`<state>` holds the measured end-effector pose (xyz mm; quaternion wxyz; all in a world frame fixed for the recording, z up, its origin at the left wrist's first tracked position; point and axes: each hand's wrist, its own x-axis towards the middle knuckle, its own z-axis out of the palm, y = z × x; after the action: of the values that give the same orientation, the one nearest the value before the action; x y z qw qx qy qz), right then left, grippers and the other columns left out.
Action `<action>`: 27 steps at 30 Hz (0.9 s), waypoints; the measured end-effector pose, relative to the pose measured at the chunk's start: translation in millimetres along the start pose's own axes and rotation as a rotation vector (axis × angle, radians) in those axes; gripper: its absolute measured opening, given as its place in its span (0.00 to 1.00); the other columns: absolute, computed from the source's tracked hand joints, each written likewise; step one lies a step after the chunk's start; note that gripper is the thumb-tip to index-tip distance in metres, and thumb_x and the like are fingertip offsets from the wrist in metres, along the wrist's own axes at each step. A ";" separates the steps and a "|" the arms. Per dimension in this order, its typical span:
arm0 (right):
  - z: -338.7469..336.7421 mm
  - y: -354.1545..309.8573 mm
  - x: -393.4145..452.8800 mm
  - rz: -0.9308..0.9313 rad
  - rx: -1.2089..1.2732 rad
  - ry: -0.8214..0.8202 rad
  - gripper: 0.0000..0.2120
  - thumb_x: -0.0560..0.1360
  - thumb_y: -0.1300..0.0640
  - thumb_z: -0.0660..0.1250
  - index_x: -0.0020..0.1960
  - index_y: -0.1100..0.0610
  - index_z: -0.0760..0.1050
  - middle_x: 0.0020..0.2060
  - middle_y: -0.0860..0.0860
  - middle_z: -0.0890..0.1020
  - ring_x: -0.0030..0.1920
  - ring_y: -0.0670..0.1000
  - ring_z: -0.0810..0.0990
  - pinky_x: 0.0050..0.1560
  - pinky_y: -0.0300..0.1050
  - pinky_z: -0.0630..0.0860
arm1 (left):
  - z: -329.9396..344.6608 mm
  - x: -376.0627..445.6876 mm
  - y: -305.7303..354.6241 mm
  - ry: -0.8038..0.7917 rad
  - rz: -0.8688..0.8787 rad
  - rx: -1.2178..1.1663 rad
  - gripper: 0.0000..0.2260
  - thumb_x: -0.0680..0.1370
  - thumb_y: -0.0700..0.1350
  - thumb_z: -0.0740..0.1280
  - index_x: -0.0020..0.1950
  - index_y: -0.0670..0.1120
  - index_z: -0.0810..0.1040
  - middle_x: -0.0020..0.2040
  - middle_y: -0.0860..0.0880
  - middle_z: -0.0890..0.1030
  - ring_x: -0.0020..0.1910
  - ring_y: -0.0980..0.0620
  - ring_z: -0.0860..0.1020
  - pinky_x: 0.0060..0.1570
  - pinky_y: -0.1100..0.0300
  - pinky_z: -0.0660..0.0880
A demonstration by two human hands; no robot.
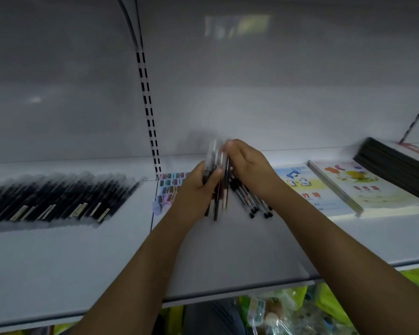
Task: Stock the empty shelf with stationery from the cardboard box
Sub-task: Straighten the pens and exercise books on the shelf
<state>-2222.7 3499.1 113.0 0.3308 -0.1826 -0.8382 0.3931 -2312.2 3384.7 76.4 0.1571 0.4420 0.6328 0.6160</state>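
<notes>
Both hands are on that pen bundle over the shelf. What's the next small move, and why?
Probably lower the pen bundle, gripped by left hand and right hand, beside the loose pens on the shelf, grouping like items.

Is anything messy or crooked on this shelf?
Mostly tidy. The stack of dark books at the far right sits slanted across the picture workbooks instead of lying flat on the shelf. One small packet sticks out from the eraser pile.
</notes>
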 end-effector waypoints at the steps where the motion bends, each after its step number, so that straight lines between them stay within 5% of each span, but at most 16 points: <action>1: -1.5 -0.4 -0.9 -0.004 0.032 0.026 0.17 0.83 0.45 0.53 0.50 0.53 0.76 0.30 0.46 0.75 0.33 0.42 0.72 0.37 0.35 0.68 | 0.9 -0.9 0.7 -0.015 0.006 0.034 0.06 0.83 0.44 0.61 0.51 0.45 0.75 0.38 0.47 0.81 0.33 0.59 0.80 0.35 0.69 0.76; 4: -4.4 -1.7 -0.8 -0.019 -0.008 0.039 0.14 0.83 0.49 0.55 0.51 0.52 0.77 0.29 0.42 0.73 0.30 0.39 0.71 0.33 0.31 0.67 | 3.4 -4.2 0.9 -0.108 -0.027 0.006 0.05 0.83 0.44 0.61 0.49 0.47 0.74 0.35 0.48 0.79 0.32 0.56 0.79 0.35 0.64 0.78; 9: 3.1 8.3 -4.3 -0.022 -0.107 0.120 0.08 0.81 0.54 0.61 0.51 0.57 0.76 0.35 0.45 0.75 0.30 0.37 0.74 0.32 0.28 0.67 | 7.5 -6.3 0.7 -0.197 -0.160 -0.106 0.12 0.84 0.49 0.60 0.61 0.43 0.75 0.51 0.42 0.84 0.46 0.46 0.84 0.45 0.51 0.82; 14: 8.0 20.3 -5.6 -0.011 -0.128 0.208 0.06 0.81 0.53 0.61 0.49 0.55 0.74 0.36 0.48 0.77 0.33 0.37 0.75 0.33 0.28 0.68 | 8.6 -10.1 5.9 -0.253 -0.238 -0.254 0.08 0.82 0.42 0.64 0.58 0.40 0.73 0.43 0.43 0.84 0.40 0.44 0.84 0.42 0.54 0.82; 18: 2.4 20.0 -7.0 0.042 -0.122 0.230 0.13 0.82 0.50 0.55 0.48 0.55 0.74 0.30 0.48 0.74 0.27 0.43 0.70 0.29 0.37 0.66 | 2.0 -9.0 10.1 -0.083 -0.260 -0.388 0.05 0.82 0.39 0.63 0.57 0.41 0.74 0.35 0.47 0.74 0.29 0.54 0.72 0.32 0.59 0.74; 21: 0.1 20.9 -11.3 0.102 -0.166 0.182 0.16 0.82 0.50 0.52 0.44 0.53 0.75 0.30 0.47 0.75 0.29 0.43 0.72 0.32 0.40 0.67 | -17.7 -16.1 14.6 0.126 -0.103 -0.225 0.07 0.81 0.42 0.65 0.51 0.39 0.74 0.31 0.47 0.69 0.26 0.53 0.67 0.27 0.59 0.70; 24: 16.4 19.2 -16.8 0.018 -0.252 0.113 0.15 0.82 0.52 0.54 0.43 0.52 0.75 0.34 0.45 0.78 0.36 0.45 0.76 0.38 0.42 0.67 | -30.6 -37.6 19.6 0.147 -0.050 -0.071 0.10 0.80 0.44 0.68 0.42 0.40 0.73 0.27 0.49 0.72 0.25 0.52 0.70 0.28 0.60 0.72; 27: 39.8 8.1 -18.9 -0.075 -0.229 0.170 0.10 0.82 0.58 0.55 0.46 0.54 0.74 0.29 0.44 0.73 0.30 0.43 0.72 0.32 0.41 0.62 | -44.0 -60.8 19.8 0.109 -0.126 -0.071 0.10 0.79 0.45 0.69 0.41 0.43 0.74 0.26 0.52 0.74 0.25 0.53 0.72 0.30 0.58 0.74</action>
<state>-2236.6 3472.1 80.2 0.3923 -0.2204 -0.8527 0.2654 -2303.7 3307.7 82.0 0.1764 0.3615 0.6447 0.6500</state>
